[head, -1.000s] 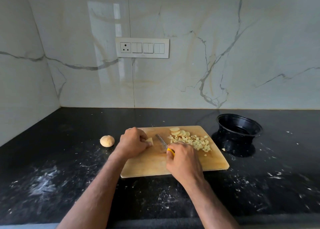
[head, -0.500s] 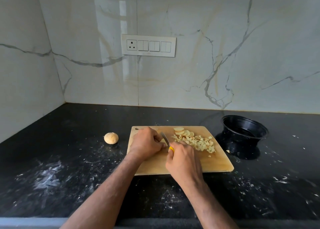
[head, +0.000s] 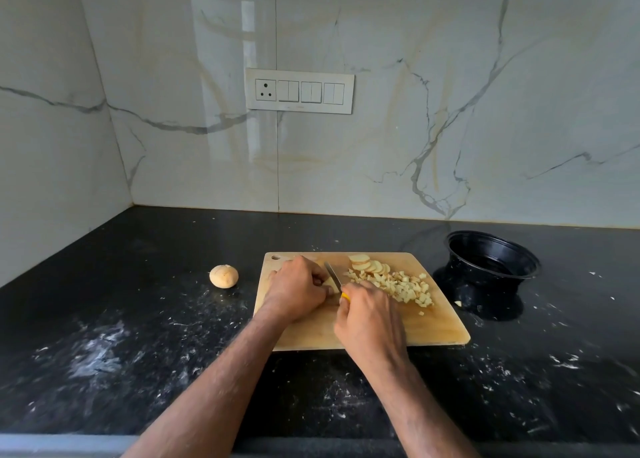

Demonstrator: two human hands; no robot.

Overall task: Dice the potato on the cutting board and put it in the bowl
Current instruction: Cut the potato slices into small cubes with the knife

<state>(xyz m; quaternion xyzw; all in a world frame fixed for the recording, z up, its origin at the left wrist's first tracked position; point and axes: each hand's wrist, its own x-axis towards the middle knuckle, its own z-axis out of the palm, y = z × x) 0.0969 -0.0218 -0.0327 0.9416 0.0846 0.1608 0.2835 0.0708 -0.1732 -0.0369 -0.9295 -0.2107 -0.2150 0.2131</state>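
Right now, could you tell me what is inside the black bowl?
The black bowl shows only its dark inner wall and floor; no potato pieces are visible inside. Its near rim hides the closest part of the floor.

One view only, from a camera on the person's head, wide-angle, looking forward and down across the dark counter (head: 138,353) toward the marble wall (head: 415,128). Both forearms come up from the bottom edge, and the left hand (head: 298,289) and right hand (head: 372,322) sit close, just below the middle of the picture, over the cutting board (head: 433,322). The wall corner (head: 131,201) falls at the left, and the switch plate (head: 299,91) hangs straight ahead, above centre. Lines bend toward the edges.
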